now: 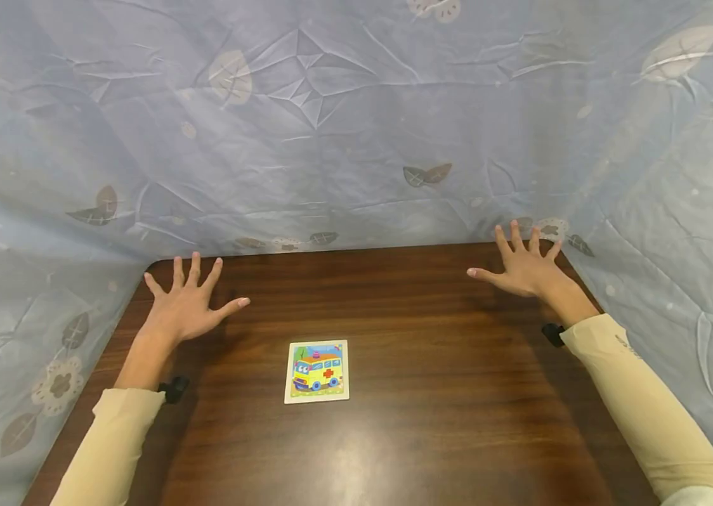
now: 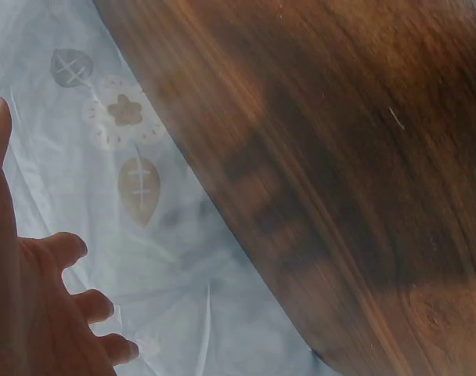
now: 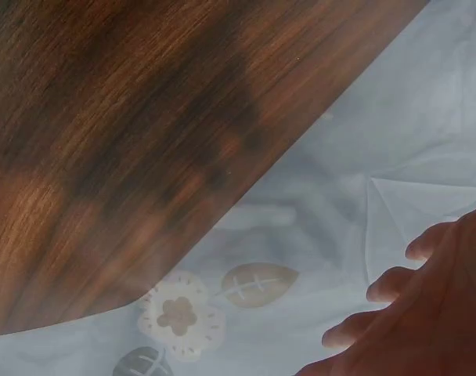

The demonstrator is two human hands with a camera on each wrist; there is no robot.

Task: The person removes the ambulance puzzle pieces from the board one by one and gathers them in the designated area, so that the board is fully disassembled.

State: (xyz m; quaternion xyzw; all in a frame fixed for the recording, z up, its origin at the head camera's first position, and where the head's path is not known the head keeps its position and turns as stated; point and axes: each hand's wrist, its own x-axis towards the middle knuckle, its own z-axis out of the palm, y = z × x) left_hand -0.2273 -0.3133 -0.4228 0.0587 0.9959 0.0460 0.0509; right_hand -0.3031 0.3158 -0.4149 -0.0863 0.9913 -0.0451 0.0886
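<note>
A small square picture puzzle [image 1: 317, 371] with a cartoon yellow ambulance and a pale border lies flat on the brown table, left of the middle. Beyond it to the left, my left hand [image 1: 183, 307] is held over the table's far left part with its fingers spread, holding nothing. My right hand [image 1: 525, 268] is at the far right corner, fingers spread wide and nothing in it. Both hands are well apart from the puzzle. In the left wrist view the left fingers [image 2: 93, 305] show at the lower left; in the right wrist view the right fingers [image 3: 391, 283] show at the lower right.
The dark wood-grain table [image 1: 419, 422] has rounded far corners. Grey-blue cloth [image 1: 356, 140] with leaf and flower prints hangs around its back and both sides, close to the edges. Light glares on the table's near middle.
</note>
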